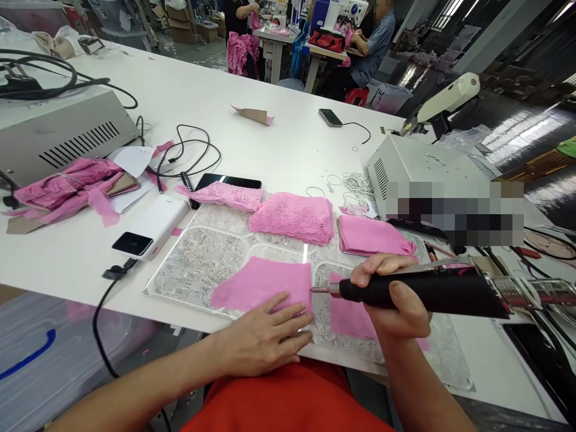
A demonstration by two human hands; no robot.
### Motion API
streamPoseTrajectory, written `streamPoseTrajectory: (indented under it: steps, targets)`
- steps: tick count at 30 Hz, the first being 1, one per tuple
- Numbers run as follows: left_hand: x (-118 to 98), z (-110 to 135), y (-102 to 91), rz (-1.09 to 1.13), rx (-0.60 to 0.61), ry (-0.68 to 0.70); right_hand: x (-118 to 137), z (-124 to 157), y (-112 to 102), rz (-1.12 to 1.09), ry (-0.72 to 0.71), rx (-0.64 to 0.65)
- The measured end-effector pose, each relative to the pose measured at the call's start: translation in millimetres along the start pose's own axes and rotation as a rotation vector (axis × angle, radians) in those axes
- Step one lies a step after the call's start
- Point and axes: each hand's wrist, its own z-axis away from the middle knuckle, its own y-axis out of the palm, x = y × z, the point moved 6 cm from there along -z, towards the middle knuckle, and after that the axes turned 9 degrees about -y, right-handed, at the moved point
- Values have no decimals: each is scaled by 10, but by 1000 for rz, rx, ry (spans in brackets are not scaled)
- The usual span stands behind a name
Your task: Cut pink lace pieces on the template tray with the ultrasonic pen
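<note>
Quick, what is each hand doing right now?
Left hand: open, laid flat on the pink fabric piece.
Right hand: closed around the black pen-shaped tool, its metal tip at that fabric's edge.

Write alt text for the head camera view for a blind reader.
The left hand presses flat on a pink fabric piece while the right hand holds a black pen-shaped tool, its metal tip at the fabric's edge. The fabric lies on a patterned plate, pink lace behind.

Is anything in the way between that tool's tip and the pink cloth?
Nothing visible. The tool in the right hand points its tip at the pink cloth's right edge; the left hand presses the cloth lower down.
</note>
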Motion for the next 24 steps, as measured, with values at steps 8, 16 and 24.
streamPoseTrajectory:
  steps: [8, 16, 24]
  targets:
    - [-7, -17, -15, -2, 0, 10, 122, 78, -25, -18, 43, 28]
    - [-8, -17, -23, 0, -3, 7, 109, 135, 10, -27, 63, 63]
    - [-8, -6, 3, -6, -16, 11, 104, 154, 10, 5, 81, 52]
